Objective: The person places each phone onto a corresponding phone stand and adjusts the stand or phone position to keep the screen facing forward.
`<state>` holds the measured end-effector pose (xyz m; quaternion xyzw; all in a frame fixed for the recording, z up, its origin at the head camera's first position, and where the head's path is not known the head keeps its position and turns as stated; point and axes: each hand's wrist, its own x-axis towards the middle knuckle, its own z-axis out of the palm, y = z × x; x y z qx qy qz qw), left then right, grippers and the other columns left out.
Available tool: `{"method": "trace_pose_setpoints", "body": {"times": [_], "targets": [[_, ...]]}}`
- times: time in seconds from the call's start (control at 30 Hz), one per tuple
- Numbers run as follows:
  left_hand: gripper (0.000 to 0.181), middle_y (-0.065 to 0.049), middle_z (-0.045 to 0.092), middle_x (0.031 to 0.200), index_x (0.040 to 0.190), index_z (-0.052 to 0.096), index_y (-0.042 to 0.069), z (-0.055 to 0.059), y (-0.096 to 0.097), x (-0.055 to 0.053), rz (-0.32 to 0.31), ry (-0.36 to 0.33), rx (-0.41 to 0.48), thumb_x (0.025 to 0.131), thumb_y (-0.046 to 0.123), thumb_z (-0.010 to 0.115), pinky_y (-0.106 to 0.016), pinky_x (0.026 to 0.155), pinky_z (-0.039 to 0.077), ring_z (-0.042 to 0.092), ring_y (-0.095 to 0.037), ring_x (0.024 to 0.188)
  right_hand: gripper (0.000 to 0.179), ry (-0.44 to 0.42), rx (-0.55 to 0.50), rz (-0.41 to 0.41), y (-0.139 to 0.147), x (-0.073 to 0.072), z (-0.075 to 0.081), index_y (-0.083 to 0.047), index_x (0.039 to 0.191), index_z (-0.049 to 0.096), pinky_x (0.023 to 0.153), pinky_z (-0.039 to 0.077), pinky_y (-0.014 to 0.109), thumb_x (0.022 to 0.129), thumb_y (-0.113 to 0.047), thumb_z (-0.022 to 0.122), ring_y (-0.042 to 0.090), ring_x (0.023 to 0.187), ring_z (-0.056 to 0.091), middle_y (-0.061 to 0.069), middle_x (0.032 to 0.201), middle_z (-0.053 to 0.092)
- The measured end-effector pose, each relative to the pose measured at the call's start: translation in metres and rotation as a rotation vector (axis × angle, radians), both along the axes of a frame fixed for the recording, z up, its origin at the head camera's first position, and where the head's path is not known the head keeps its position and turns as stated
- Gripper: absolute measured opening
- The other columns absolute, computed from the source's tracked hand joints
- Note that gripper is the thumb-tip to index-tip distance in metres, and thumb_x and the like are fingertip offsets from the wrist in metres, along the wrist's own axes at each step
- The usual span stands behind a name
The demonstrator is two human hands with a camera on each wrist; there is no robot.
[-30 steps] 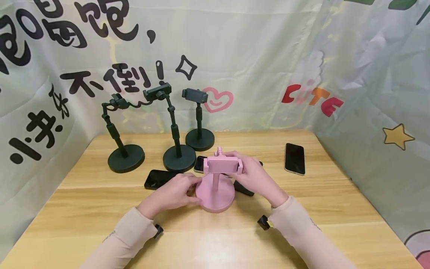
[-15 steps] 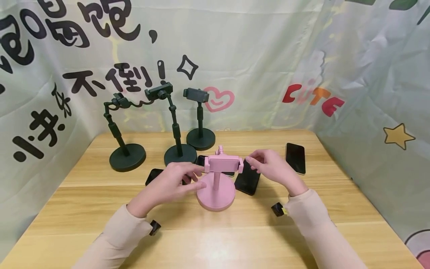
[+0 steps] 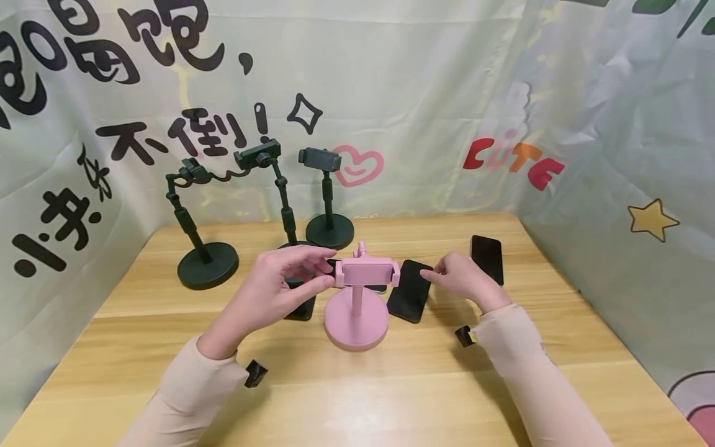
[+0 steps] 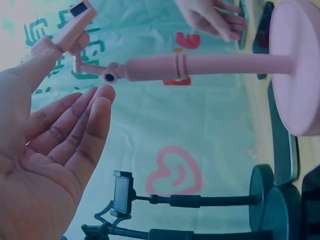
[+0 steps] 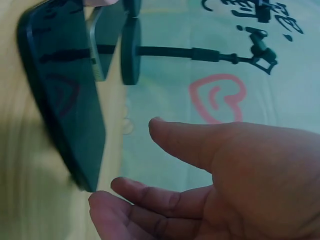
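A pink phone stand [image 3: 356, 316] stands upright at the middle of the table, its clamp [image 3: 367, 272] facing the camera. My left hand [image 3: 285, 279] is raised just left of that clamp. Its fingers [image 4: 80, 125] are loosely bent, with nothing between them and the thumb. To the right of the stand, a black phone [image 3: 410, 292] lies flat with its dark screen up. My right hand [image 3: 460, 276] is at the phone's right edge, fingertips [image 5: 102, 205] close beside it and thumb apart. Whether they touch the phone I cannot tell.
Three black phone stands [image 3: 208, 266] stand at the back left. Behind the pink stand lies a partly hidden phone [image 3: 378, 288]. Another phone [image 3: 304, 308] lies under my left hand, and one more [image 3: 487, 257] is at the back right. Printed cloth [image 3: 436, 112] surrounds the table.
My right hand has left the pink stand and moved right to the black phone's edge. My left hand has come off the stand's base and risen beside the clamp.
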<state>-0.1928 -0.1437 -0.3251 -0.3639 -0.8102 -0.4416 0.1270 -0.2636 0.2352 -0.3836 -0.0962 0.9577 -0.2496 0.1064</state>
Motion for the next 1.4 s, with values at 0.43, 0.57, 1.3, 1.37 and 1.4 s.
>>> {"method": "trace_pose_setpoints", "body": {"times": [0.43, 0.57, 1.3, 1.37, 1.4], "targets": [[0.038, -0.003, 0.079, 0.107, 0.131, 0.075, 0.01, 0.008, 0.003, 0.001, -0.096, -0.041, 0.088, 0.094, 0.005, 0.082, -0.029, 0.079, 0.066, 0.075, -0.011, 0.09, 0.069, -0.045, 0.073, -0.11, -0.019, 0.003, -0.016, -0.017, 0.051, 0.041, 0.053, 0.027, 0.026, 0.098, -0.055, 0.074, 0.01, 0.049, 0.024, -0.008, 0.053, 0.024], [0.038, -0.002, 0.079, 0.105, 0.13, 0.075, 0.009, 0.009, 0.005, 0.004, -0.099, -0.034, 0.099, 0.093, 0.005, 0.083, -0.029, 0.078, 0.066, 0.075, -0.011, 0.088, 0.073, -0.024, 0.101, -0.137, -0.023, 0.002, -0.023, -0.018, 0.053, 0.035, 0.052, 0.029, 0.027, 0.093, -0.063, 0.077, 0.011, 0.05, 0.027, -0.008, 0.055, 0.023], [0.026, -0.002, 0.08, 0.099, 0.117, 0.082, 0.009, 0.007, 0.01, 0.004, -0.102, 0.024, 0.133, 0.091, 0.004, 0.085, -0.028, 0.074, 0.066, 0.073, -0.01, 0.083, 0.073, 0.044, 0.126, -0.133, -0.019, -0.004, -0.03, -0.017, 0.055, 0.034, 0.054, 0.031, 0.028, 0.088, -0.059, 0.084, 0.012, 0.055, 0.029, -0.008, 0.058, 0.021], [0.026, -0.003, 0.08, 0.099, 0.116, 0.082, 0.008, 0.006, 0.01, 0.004, -0.107, 0.032, 0.141, 0.091, 0.003, 0.085, -0.028, 0.073, 0.066, 0.073, -0.01, 0.083, 0.072, 0.04, 0.111, -0.122, -0.018, -0.005, -0.029, -0.018, 0.055, 0.034, 0.055, 0.03, 0.028, 0.089, -0.056, 0.085, 0.012, 0.056, 0.028, -0.008, 0.059, 0.021], [0.026, -0.003, 0.08, 0.099, 0.115, 0.082, 0.008, 0.006, 0.01, 0.004, -0.109, 0.034, 0.147, 0.09, 0.002, 0.085, -0.028, 0.073, 0.066, 0.074, -0.01, 0.082, 0.071, 0.042, 0.103, -0.114, -0.017, -0.005, -0.028, -0.018, 0.055, 0.034, 0.055, 0.029, 0.028, 0.089, -0.054, 0.085, 0.012, 0.056, 0.028, -0.008, 0.059, 0.021]]}}
